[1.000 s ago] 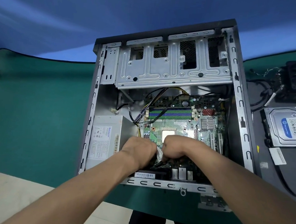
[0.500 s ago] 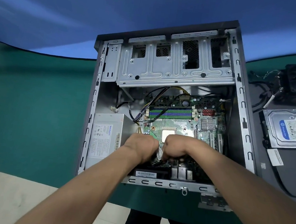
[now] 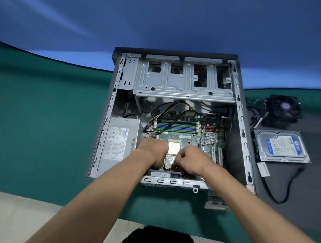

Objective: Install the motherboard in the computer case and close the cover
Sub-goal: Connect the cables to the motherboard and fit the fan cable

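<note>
The open grey computer case (image 3: 242, 130) lies on its side on a green mat. Inside it the green motherboard (image 3: 185, 138) lies flat, with its memory slots toward the far side and dark cables draped over its far-left corner. My left hand (image 3: 153, 152) and my right hand (image 3: 190, 160) are both knuckles-up at the board's near edge, fingers curled down and gripping there. The silver processor socket (image 3: 173, 148) shows between them. A pale metal part shows just below the socket; my fingertips are hidden.
A grey power supply (image 3: 117, 142) fills the case's left side, and a metal drive cage (image 3: 179, 83) spans its far end. On the right lie a hard drive (image 3: 280, 147), a black cooler fan (image 3: 284, 108) and a black cable (image 3: 279, 193). A small metal bracket (image 3: 216, 203) lies by the near rim.
My two hands have moved slightly apart at the board's near edge, so the socket shows between them. The view has also shifted a little.
</note>
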